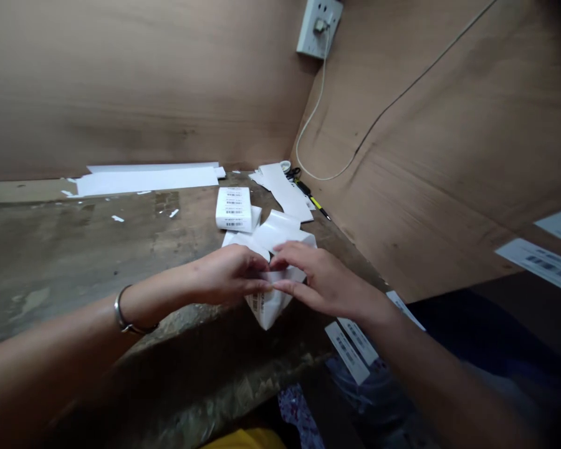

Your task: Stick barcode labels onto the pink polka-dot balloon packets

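My left hand [231,274], with a metal bangle on its wrist, and my right hand [325,284] meet over the front edge of the worktable. Fingers and thumbs of both pinch a folded white barcode label sheet [267,312], whose pointed lower end hangs below the thumbs. Print shows on its left side; the fingers hide part of it. Just beyond the hands lie loose white paper pieces [278,229]. Behind these sits a thick stack of barcode labels [232,209], printed side up.
Long white paper strips [149,179] lie along the back wall. Scissors [293,173] and a black-and-yellow pen [318,206] are near the corner. Barcode strips [346,353] hang at the table's right side. A cable [383,112] runs from a wall socket [318,28].
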`<state>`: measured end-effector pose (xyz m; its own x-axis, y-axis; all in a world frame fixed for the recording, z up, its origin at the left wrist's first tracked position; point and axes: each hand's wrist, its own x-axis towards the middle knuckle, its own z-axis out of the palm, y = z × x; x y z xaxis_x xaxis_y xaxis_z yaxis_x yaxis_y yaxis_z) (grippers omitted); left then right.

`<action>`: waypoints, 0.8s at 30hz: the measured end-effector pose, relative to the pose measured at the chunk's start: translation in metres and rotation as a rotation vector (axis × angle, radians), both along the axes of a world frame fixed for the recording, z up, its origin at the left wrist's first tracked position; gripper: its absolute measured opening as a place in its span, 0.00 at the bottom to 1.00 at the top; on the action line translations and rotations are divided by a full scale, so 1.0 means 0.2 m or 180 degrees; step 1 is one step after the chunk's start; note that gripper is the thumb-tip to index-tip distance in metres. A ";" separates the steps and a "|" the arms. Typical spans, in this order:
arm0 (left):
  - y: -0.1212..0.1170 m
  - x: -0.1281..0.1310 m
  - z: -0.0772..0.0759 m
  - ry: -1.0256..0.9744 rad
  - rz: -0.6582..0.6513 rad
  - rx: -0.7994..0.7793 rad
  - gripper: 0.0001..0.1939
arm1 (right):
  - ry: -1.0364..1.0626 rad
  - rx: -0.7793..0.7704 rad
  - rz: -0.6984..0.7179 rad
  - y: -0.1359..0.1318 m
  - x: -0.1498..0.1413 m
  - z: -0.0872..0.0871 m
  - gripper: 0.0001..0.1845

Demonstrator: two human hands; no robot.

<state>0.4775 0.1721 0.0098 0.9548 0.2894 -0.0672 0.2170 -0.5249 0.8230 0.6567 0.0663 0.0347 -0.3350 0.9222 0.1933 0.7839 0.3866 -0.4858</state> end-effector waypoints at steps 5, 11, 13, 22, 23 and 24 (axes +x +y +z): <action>0.06 0.01 0.03 0.0045 -0.0054 -0.0020 0.15 | 0.0530 -0.0730 0.0153 0.10 0.03 -0.03 0.10; 0.08 0.02 -0.03 -0.0019 -0.0117 -0.0439 0.17 | 0.0736 -0.0888 0.0141 0.12 0.02 -0.10 0.16; 0.09 0.02 -0.05 0.0019 -0.0181 -0.0616 0.16 | 0.0724 -0.0865 0.0169 0.12 0.02 -0.12 0.16; 0.09 0.01 -0.11 -0.0097 -0.0241 -0.1317 0.14 | -0.0035 0.0471 0.0164 0.05 -0.02 -0.19 0.14; 0.08 0.01 -0.12 -0.0127 -0.0237 -0.1350 0.14 | -0.0157 0.0648 0.0180 0.05 -0.02 -0.19 0.14; 0.08 0.01 -0.12 -0.0156 -0.0238 -0.1378 0.13 | -0.0224 0.0761 0.0189 0.04 -0.02 -0.20 0.14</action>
<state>0.4802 0.1882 -0.0144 0.9772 0.1745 -0.1211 0.1467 -0.1422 0.9789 0.6518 0.0746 -0.0048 -0.4076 0.8313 0.3778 0.7850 0.5304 -0.3201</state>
